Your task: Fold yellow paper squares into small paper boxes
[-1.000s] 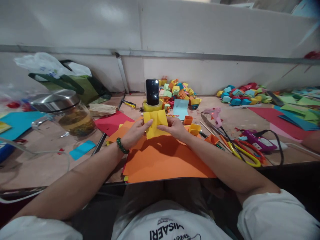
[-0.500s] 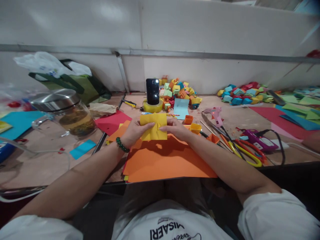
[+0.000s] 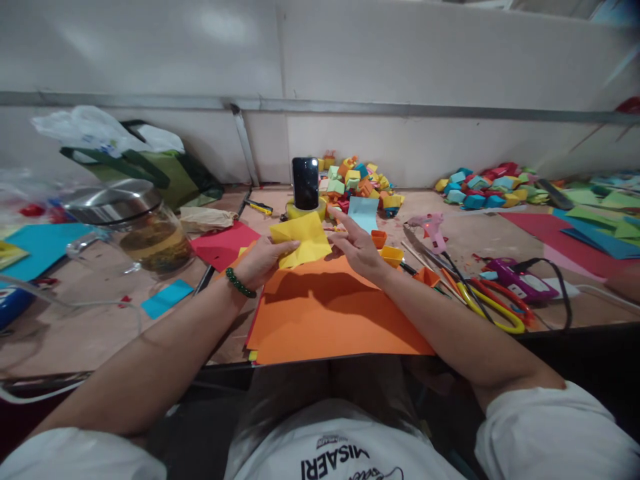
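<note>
The left hand [image 3: 260, 257] pinches the near-left edge of a creased yellow paper square [image 3: 301, 239], held tilted just above the far edge of the orange sheet stack [image 3: 330, 310]. The right hand [image 3: 361, 250] lies beside the paper's right corner with fingers spread and straight, index finger extended, gripping nothing. To fold well, I judge the paper should lie flat on the orange sheet, corners matched before the straight fingers press along the crease. Just beyond the orange sheet a black phone [image 3: 305, 183] stands upright in a yellow tape roll [image 3: 300, 211], with a heap of small folded paper boxes [image 3: 357, 183] behind. Right of the orange sheet lie a pink glue gun [image 3: 429, 225] and yellow-handled scissors [image 3: 493, 310]; to its left stands a glass kettle [image 3: 133, 223].
</note>
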Tool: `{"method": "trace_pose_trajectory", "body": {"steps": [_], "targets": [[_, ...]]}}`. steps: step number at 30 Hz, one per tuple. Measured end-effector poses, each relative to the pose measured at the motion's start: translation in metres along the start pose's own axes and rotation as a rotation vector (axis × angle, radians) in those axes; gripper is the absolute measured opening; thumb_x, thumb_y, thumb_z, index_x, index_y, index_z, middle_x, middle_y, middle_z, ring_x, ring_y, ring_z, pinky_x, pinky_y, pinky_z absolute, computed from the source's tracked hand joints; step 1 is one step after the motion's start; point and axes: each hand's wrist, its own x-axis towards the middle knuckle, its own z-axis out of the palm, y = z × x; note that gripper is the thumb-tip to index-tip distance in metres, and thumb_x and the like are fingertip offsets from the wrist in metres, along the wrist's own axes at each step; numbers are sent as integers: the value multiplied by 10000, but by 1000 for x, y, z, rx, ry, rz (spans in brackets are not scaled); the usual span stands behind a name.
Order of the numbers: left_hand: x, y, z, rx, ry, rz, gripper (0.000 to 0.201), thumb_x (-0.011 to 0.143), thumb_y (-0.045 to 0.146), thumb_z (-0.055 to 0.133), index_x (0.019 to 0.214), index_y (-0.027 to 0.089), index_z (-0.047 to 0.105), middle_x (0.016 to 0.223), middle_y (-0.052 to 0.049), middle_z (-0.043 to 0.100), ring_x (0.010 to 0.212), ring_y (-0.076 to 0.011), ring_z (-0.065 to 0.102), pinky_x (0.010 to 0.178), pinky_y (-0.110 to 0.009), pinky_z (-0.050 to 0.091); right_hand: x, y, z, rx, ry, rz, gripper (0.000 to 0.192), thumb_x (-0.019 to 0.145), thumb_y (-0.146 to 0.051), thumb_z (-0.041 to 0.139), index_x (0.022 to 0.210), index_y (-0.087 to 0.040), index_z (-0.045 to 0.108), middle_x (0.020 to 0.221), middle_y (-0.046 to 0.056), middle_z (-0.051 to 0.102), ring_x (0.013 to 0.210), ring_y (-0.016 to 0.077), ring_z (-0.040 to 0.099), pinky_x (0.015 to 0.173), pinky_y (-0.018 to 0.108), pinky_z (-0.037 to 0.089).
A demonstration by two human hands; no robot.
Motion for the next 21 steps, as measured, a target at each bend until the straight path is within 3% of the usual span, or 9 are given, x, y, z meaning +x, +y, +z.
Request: {"method": "trace_pose_trajectory", "body": {"steps": [3,6,9,11,14,17,19,21], "targets": [[-1,1,-1,-3,5,-33,349,528,185,811,862,132,726,856,-67,754,744,-198,694,635,-253,545,0,-3,-5,-18,-205,-67,618,758,-210,586,1366,-303,524,1044,-6,698,754,106,689,782,285,587],[-3,-2,1,33,-60,-48,344,551,212,801,876,136,716,829,-56,746,745,-196,694,650,-257,549,0,-2,-3,-38,-309,-89,456,699,-229,704,1155,-236,703,1057,30,722,913,171,695,875,318,561],[-4,-3,3,61,-90,-63,281,592,250,778,838,144,695,761,-38,726,630,-155,669,593,-235,536,2,1,-1,15,-229,-65,222,675,-309,776,876,-215,786,947,53,751,951,212,689,919,355,539],[-4,-1,3,78,-59,-65,285,654,296,734,896,153,687,765,-40,721,575,-137,657,545,-222,520,4,1,-2,62,-120,-18,195,673,-381,786,790,-224,790,902,53,754,925,220,693,909,379,546],[-4,2,-1,92,-16,-8,494,700,277,667,1189,223,623,873,-36,724,648,-145,699,564,-210,519,6,-1,-5,110,18,56,254,631,-443,808,771,-233,789,866,45,754,871,220,696,886,414,560],[-4,2,-4,144,-74,69,723,635,188,684,1335,294,540,1005,-30,706,790,-163,721,628,-208,520,8,-6,-6,139,49,85,283,591,-451,822,765,-231,789,835,36,754,832,213,695,875,428,563],[-3,0,-5,210,-121,94,714,593,163,715,1290,267,598,1003,-38,708,842,-181,714,673,-228,518,7,-9,-4,139,20,76,271,584,-447,825,748,-236,787,823,28,753,847,214,694,883,424,557],[-2,-2,-5,270,-124,114,561,568,176,750,1127,207,711,918,-50,728,848,-199,700,715,-262,517,6,-12,-2,133,-21,52,254,591,-449,823,731,-240,785,820,21,751,871,216,690,894,414,550]]}}
